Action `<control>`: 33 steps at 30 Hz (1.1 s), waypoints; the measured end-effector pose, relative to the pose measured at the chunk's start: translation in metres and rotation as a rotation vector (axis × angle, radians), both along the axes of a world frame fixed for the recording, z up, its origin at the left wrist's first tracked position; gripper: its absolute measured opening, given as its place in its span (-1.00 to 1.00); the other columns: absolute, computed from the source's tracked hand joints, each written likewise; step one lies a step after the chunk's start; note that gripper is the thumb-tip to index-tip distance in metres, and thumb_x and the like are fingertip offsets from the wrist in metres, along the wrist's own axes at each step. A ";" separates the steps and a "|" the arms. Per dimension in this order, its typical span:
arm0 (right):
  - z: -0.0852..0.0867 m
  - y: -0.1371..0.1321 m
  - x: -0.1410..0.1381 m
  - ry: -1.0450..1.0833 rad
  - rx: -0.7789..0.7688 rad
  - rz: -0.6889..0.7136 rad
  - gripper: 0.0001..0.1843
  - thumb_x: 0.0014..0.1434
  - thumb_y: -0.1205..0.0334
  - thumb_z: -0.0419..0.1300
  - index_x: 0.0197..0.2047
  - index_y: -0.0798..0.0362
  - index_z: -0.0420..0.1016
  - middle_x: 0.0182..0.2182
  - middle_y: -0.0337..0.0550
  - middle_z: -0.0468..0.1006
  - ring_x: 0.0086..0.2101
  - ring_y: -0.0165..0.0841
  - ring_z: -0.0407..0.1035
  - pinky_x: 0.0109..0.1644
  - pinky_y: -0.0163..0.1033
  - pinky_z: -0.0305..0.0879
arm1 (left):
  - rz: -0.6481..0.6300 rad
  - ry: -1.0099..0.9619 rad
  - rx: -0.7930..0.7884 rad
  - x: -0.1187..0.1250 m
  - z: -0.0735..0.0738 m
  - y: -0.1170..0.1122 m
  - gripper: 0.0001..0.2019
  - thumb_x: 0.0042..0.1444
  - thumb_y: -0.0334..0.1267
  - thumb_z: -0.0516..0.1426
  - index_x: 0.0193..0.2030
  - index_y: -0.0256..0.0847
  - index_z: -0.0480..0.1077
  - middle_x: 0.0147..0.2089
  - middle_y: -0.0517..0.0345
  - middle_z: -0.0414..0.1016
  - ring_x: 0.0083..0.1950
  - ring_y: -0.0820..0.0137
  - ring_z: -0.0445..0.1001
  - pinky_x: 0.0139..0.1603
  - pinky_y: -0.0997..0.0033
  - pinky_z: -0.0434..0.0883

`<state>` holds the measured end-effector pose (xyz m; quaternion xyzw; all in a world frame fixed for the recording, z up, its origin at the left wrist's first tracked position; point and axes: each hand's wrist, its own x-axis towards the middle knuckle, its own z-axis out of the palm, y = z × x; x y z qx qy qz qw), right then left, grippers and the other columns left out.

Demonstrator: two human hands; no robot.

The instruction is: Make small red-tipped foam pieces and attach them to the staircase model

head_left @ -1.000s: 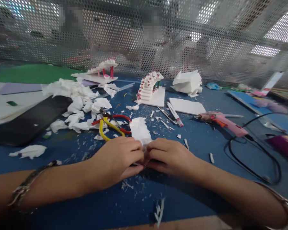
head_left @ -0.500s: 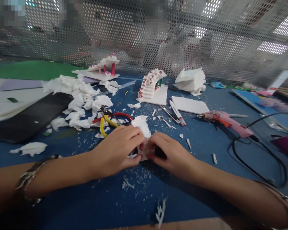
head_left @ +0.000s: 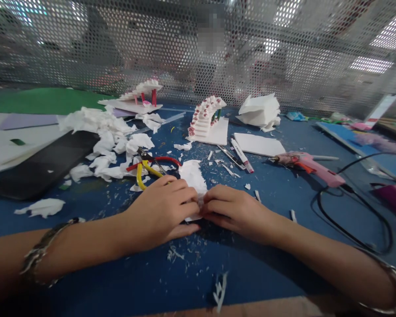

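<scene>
A torn strip of white paper (head_left: pixel 194 173) lies on the blue tabletop, its far end showing beyond my fingers. My left hand (head_left: pixel 165 209) is closed on the strip's near left side, the thumb stretched out along the table. From the right, my right hand (head_left: pixel 239 212) pinches the same near part, its fingertips close to the left ones. The fingers hide much of that near end. Just beyond my left hand lie pliers (head_left: pixel 148 165) with one red and one yellow handle.
Crumpled white paper (head_left: pixel 102 127) and a black phone-like slab (head_left: pixel 46 163) lie left. A small white staircase model (head_left: pixel 204 119) stands ahead, near a marker (head_left: pixel 242 155) and a white board (head_left: pixel 259 144). A pink glue gun (head_left: pixel 313 167) with a black cord lies right. A perforated metal screen (head_left: pixel 171 53) rises behind.
My fingers have shifted slightly on the paper. The left thumb is lower and straighter, and the right fingers lie flatter and closer together.
</scene>
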<state>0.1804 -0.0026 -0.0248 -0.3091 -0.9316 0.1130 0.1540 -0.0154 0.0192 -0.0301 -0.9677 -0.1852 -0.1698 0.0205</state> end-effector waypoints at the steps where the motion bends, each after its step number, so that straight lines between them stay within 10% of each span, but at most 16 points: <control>1: 0.000 -0.001 0.000 -0.017 0.020 -0.006 -0.79 0.15 0.32 -0.02 -0.36 0.16 0.41 -0.35 -0.10 0.43 -0.32 -0.43 0.30 -0.24 -0.32 0.26 | -0.004 -0.003 0.014 0.000 0.000 -0.001 -0.89 0.07 -0.23 0.04 -0.38 -0.19 0.32 -0.30 0.20 0.42 -0.27 0.36 0.31 -0.24 0.35 0.11; 9: -0.007 -0.001 -0.001 0.017 -0.023 -0.038 -0.83 0.13 0.23 0.03 -0.37 0.10 0.39 -0.36 -0.15 0.39 -0.31 -0.44 0.25 -0.24 -0.34 0.22 | -0.028 -0.033 0.122 0.006 -0.003 -0.007 -0.74 0.15 -0.34 -0.09 -0.49 -0.24 0.32 -0.52 0.20 0.37 -0.47 0.43 0.26 -0.38 0.39 0.12; 33: -0.001 -0.004 -0.005 -0.006 -0.060 -0.124 -0.86 0.09 0.44 0.00 -0.35 0.12 0.36 -0.36 -0.13 0.38 -0.32 -0.41 0.24 -0.23 -0.27 0.22 | 0.083 0.063 -0.158 0.001 0.005 0.003 -0.91 0.05 -0.37 0.01 -0.33 -0.22 0.33 -0.23 0.18 0.35 -0.25 0.41 0.35 -0.24 0.37 0.17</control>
